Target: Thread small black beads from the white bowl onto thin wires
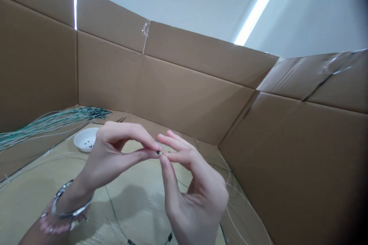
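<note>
My left hand (122, 153) is closed in a pinch, thumb and forefinger together, on a tiny black piece (158, 152) with a light, metallic-looking end. From the other side my right hand (198, 187) pinches that light end between thumb and forefinger, its other fingers raised. The fingertips of both hands nearly meet, so most of the piece is hidden. Below the hands a thin green wire (113, 208) runs down the work surface to a small black end (131, 242). Another black end (170, 236) lies by my right wrist.
A white bowl (80, 140) with several tiny black pieces stands behind my left hand. At far left lies a bundle of green and white wires (61, 120). Dark tweezers (121, 119) lie at the back. Cardboard walls (184, 91) enclose the surface; loose pale wires (244, 197) curve at right.
</note>
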`<action>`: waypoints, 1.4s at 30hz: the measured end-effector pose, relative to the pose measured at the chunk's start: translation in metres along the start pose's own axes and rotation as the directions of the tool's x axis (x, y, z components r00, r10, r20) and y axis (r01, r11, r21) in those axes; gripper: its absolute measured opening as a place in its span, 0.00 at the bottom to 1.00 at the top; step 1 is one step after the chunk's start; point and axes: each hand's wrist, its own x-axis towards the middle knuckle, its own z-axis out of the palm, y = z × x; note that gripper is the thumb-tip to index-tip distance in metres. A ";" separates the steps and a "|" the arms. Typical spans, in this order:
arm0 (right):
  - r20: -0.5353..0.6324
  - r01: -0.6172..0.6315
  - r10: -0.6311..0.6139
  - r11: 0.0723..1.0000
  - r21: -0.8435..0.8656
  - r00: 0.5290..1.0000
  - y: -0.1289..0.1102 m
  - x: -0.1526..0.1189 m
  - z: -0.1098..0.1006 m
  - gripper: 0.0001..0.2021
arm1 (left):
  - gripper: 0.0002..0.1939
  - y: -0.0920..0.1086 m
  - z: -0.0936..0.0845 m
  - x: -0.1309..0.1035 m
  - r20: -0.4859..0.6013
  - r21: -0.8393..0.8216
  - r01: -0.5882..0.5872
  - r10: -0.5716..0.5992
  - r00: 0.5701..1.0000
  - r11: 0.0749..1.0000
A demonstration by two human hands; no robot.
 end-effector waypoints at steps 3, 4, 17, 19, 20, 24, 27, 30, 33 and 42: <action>0.042 -0.024 0.023 1.000 0.014 0.999 0.001 0.001 -0.002 0.07 | 0.14 0.000 -0.003 0.000 0.021 0.039 0.002 -0.003 1.000 0.999; 0.053 -0.031 0.030 0.999 0.011 0.998 0.001 0.002 -0.002 0.07 | 0.13 0.000 -0.003 0.000 0.026 0.054 -0.005 0.004 1.000 0.999; 0.088 -0.049 0.055 0.997 -0.060 0.995 -0.004 0.004 -0.005 0.06 | 0.17 0.002 -0.003 -0.003 0.067 0.214 -0.202 0.192 0.979 0.956; 0.090 -0.057 0.062 0.997 -0.056 0.994 -0.002 0.005 -0.005 0.06 | 0.17 0.005 -0.003 -0.004 0.082 0.258 -0.221 0.207 0.975 0.940; 0.089 -0.061 0.066 0.997 -0.053 0.994 0.000 0.005 -0.006 0.06 | 0.17 0.006 -0.003 -0.005 0.092 0.278 -0.224 0.206 0.974 0.934; 0.074 -0.081 0.082 0.996 -0.024 0.994 0.002 0.007 -0.008 0.06 | 0.16 0.006 -0.004 -0.004 0.109 0.318 -0.197 0.171 0.979 0.927; 0.039 -0.098 0.097 0.995 0.008 0.994 0.001 0.007 -0.007 0.06 | 0.16 0.001 -0.003 0.000 0.093 0.198 -0.156 0.140 0.986 0.968; 0.020 -0.100 0.099 0.992 0.071 0.995 0.000 0.005 -0.005 0.06 | 0.15 -0.003 -0.002 0.002 0.054 0.057 -0.112 0.109 0.993 0.992; 0.037 -0.126 0.122 0.983 0.135 0.992 0.000 0.003 -0.003 0.08 | 0.12 -0.004 0.001 0.004 0.027 0.037 -0.096 0.095 0.995 0.995; -0.055 -0.070 0.084 0.972 0.226 0.995 0.000 -0.001 0.006 0.13 | 0.12 -0.002 0.004 0.002 -0.049 -0.017 -0.083 0.082 0.995 0.996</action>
